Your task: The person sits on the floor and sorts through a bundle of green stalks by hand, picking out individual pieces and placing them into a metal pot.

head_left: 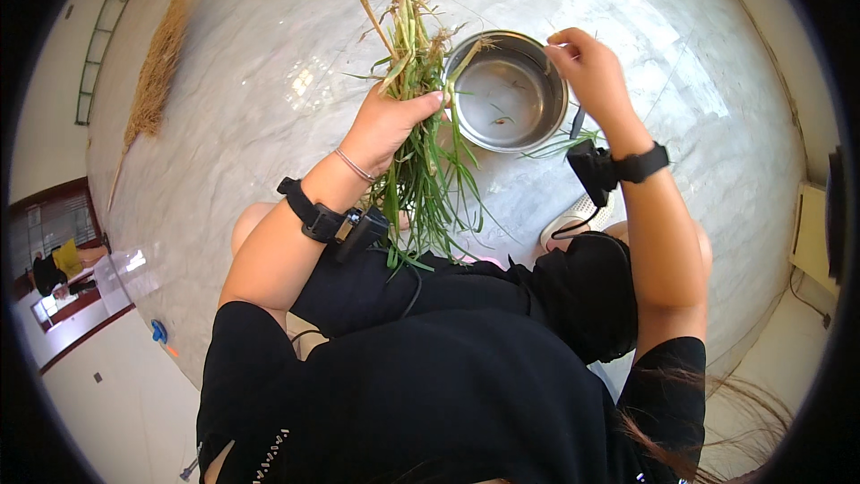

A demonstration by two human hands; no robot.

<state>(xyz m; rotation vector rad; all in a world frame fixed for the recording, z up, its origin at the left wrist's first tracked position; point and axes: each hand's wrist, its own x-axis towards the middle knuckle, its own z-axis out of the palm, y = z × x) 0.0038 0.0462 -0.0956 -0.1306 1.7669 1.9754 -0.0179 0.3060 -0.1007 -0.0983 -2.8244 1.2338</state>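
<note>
My left hand (387,121) is closed around a thick bunch of long green grass-like plants (428,175). Their pale stalks and brown, rooty ends point away from me, and the leaves hang toward my lap. One stalk sticks out sideways over the left rim of a round metal pot (542,103). The pot stands on the floor with a few thin bits of plant inside. Above its right rim, my right hand (593,76) is closed, thumb and fingertips pinched together; anything between them is too small to make out.
Loose green blades (560,147) lie beside the pot's dark handle (578,121) on the shiny marbled floor. A straw broom (159,67) lies at the far left. A light perforated shoe (573,220) is near my right knee. A small blue object (159,332) sits at the left.
</note>
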